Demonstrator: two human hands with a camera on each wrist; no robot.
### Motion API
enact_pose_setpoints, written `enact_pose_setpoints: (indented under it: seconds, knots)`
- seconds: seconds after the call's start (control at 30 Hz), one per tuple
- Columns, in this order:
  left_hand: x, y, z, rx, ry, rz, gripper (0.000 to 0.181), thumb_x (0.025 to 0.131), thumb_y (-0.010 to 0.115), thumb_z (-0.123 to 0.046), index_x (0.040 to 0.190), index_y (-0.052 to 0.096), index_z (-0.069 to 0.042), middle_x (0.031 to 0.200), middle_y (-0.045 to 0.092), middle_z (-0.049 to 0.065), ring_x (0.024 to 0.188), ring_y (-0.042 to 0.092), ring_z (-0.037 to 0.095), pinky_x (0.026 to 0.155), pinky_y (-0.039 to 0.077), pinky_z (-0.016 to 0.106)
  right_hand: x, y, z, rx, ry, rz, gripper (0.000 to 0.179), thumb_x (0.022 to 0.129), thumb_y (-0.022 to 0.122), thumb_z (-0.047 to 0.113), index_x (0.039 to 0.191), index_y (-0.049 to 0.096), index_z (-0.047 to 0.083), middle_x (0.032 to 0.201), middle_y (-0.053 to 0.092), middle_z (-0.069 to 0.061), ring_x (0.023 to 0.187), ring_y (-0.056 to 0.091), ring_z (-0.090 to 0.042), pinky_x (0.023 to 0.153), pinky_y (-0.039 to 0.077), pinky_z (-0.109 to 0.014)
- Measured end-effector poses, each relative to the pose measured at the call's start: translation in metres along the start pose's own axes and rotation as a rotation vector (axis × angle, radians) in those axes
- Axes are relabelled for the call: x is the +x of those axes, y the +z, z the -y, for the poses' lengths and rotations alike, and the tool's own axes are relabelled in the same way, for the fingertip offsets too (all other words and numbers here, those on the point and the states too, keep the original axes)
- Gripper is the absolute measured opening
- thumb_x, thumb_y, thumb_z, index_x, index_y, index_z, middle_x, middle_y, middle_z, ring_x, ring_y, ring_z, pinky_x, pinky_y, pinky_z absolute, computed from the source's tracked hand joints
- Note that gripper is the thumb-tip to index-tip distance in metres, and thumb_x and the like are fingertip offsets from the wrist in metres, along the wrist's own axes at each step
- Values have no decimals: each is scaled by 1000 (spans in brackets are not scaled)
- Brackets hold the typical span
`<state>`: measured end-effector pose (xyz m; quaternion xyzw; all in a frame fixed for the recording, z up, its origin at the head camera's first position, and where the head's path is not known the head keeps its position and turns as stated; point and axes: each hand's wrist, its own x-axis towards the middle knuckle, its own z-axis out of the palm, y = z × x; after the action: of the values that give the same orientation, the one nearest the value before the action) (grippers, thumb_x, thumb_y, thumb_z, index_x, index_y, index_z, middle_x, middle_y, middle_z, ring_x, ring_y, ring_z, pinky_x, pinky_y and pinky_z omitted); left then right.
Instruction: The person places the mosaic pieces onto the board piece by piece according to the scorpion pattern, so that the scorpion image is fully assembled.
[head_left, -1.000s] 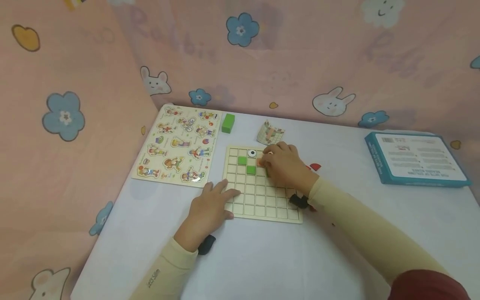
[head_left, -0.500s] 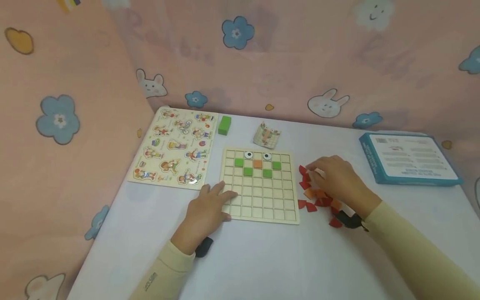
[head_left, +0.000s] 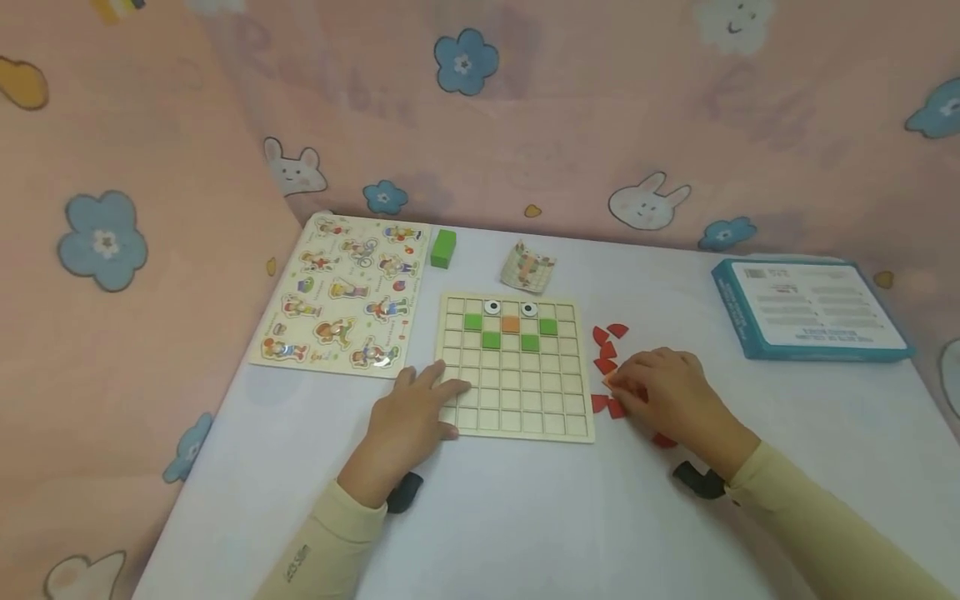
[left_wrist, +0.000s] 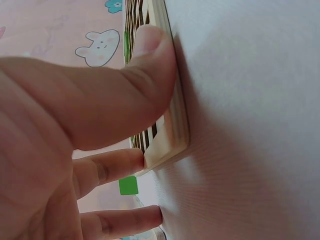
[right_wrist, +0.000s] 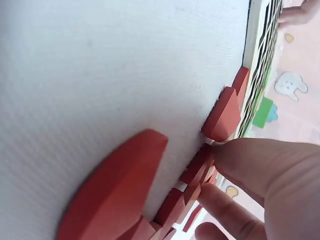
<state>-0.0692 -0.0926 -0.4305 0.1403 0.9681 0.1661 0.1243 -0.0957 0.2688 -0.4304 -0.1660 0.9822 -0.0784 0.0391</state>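
Observation:
A pale wooden grid board [head_left: 517,400] lies flat on the table. Set in its upper rows are two round eye pieces [head_left: 492,307], several green square tiles [head_left: 491,340] and an orange square tile [head_left: 511,324]. My left hand [head_left: 405,425] rests with spread fingers on the board's left edge, thumb at its near corner. To the right of the board, my right hand [head_left: 667,400] pinches a second orange tile [head_left: 608,380] between thumb and fingertips. Red quarter-round pieces [right_wrist: 112,187] lie around those fingers; the hand hides part of the pile from the head view.
A puzzle board with sports figures [head_left: 337,300] lies at the left, near a green block [head_left: 443,249]. Behind the grid board is a curled pattern card [head_left: 528,267]. A teal box [head_left: 813,310] lies at the right, and a pink patterned cloth [head_left: 555,125] hangs behind the table.
My right hand has left the orange tile on the grid board, moved right to the loose pieces, then nearer me onto another orange tile. The left hand stays on the board's edge.

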Motion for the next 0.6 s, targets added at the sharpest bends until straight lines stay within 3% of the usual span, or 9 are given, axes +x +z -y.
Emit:
enact_pose_setpoints:
  seconds: [0.17, 0.4, 0.5, 0.6]
  knots:
    - [1, 1, -2, 6, 10, -2, 66, 82, 93, -26, 144, 68, -28, 162, 47, 11, 139, 43, 42, 70, 58, 48, 4, 1, 0, -36, -13, 18, 25, 87, 89, 19, 109, 82, 11, 107, 76, -9, 112, 61, -39, 98, 45, -64]
    - [-1, -1, -3, 9, -5, 11, 66, 82, 92, -26, 144, 67, -28, 162, 46, 11, 143, 40, 45, 72, 59, 51, 24, -12, 16, 60, 16, 37, 22, 91, 85, 21, 104, 77, 5, 90, 71, -3, 104, 59, -34, 94, 49, -52]
    - [0, -2, -3, 0, -6, 9, 66, 82, 93, -26, 143, 68, -28, 162, 47, 11, 141, 41, 44, 71, 58, 49, 44, -20, 34, 99, -26, 9, 18, 94, 83, 20, 104, 78, 6, 95, 75, -5, 109, 59, -34, 99, 45, -53]
    - [0, -1, -3, -6, -12, 9, 66, 82, 93, -26, 143, 68, -29, 162, 47, 10, 140, 42, 42, 70, 58, 48, 69, -20, 55, 96, -143, -4, 14, 95, 82, 17, 104, 80, 8, 103, 77, -5, 111, 61, -32, 102, 45, -51]
